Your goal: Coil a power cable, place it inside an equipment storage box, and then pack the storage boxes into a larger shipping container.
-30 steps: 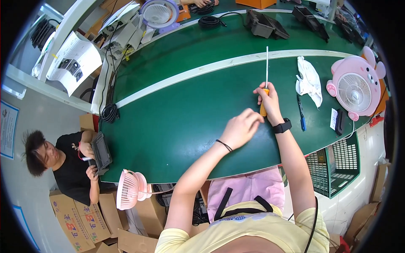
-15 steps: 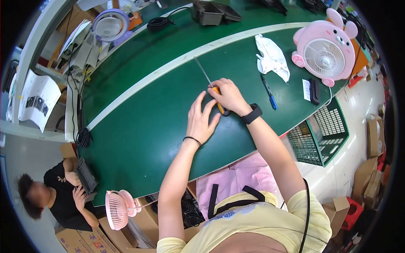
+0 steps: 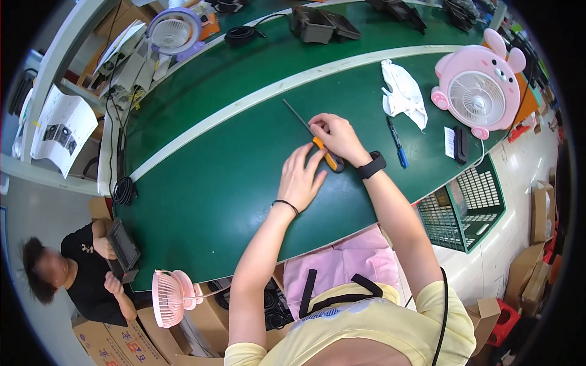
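A screwdriver [image 3: 333, 161] with an orange and black handle and a long thin metal shaft lies slanting across the green worktable [image 3: 207, 177]. My right hand [image 3: 339, 139], a black watch on its wrist, is closed, its bent fingers at the shaft just above the handle. The palm hides how firmly they grip. Lying flat beside the handle, my left hand [image 3: 300, 178] has its fingers apart, with the index fingertip against or very near the handle. A dark band circles the left wrist.
Right of my hands lie a blue marker [image 3: 398, 144], a white cloth [image 3: 403, 94], a black case [image 3: 459, 145] and a pink animal-shaped fan [image 3: 476, 97]. A green crate [image 3: 464, 210] stands below the table's right edge. At left are a small pink fan [image 3: 173, 297] and a seated person [image 3: 91, 268].
The view has shifted slightly. The screwdriver has turned a little, and more of its handle shows. My right fingers have drawn up from the handle towards the shaft; my left hand stays beside it.
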A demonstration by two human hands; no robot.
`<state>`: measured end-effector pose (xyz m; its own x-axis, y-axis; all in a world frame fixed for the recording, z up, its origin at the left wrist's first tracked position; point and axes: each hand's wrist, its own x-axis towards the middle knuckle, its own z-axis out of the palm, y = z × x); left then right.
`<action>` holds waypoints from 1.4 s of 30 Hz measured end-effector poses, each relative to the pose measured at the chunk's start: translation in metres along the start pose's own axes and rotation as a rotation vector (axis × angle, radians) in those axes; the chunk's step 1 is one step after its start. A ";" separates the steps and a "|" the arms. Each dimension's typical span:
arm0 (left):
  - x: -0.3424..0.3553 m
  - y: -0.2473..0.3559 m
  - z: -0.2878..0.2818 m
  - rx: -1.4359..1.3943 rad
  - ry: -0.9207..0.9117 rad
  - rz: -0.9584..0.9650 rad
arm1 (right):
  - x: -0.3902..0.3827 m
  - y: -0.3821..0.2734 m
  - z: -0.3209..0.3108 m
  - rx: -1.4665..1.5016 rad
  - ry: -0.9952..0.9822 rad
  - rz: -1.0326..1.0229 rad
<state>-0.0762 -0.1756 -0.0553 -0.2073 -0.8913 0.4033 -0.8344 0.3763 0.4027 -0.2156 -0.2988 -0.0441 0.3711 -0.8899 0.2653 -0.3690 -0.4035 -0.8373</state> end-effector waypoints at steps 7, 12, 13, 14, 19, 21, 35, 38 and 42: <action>0.004 0.004 -0.007 -0.043 -0.056 -0.064 | 0.120 0.039 -0.013 -0.056 0.205 -0.067; 0.009 0.005 -0.012 0.045 -0.134 -0.007 | 0.219 0.085 -0.015 -0.398 0.497 -0.123; 0.010 0.005 -0.013 0.030 -0.152 -0.006 | 0.232 0.091 -0.014 -0.430 0.541 -0.080; 0.010 0.005 -0.013 -0.005 -0.135 -0.018 | 0.243 0.096 -0.012 -0.410 0.570 -0.075; 0.009 0.003 -0.016 -0.152 -0.099 -0.083 | 0.270 0.101 0.000 -0.431 0.544 0.023; 0.009 0.002 -0.015 -0.133 -0.101 -0.077 | 0.274 0.098 0.004 -0.389 0.574 0.008; 0.010 0.004 -0.015 -0.119 -0.091 -0.162 | 0.223 0.065 -0.004 -0.273 0.502 0.001; 0.009 0.003 -0.014 -0.107 -0.078 -0.149 | 0.214 0.066 -0.005 -0.262 0.567 -0.030; 0.009 0.002 -0.011 -0.117 -0.045 -0.152 | 0.199 0.064 -0.014 -0.178 0.660 -0.103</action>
<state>-0.0741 -0.1795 -0.0416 -0.1083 -0.9495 0.2944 -0.7936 0.2610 0.5497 -0.1772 -0.5049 -0.0379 -0.1636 -0.7656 0.6222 -0.5153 -0.4715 -0.7157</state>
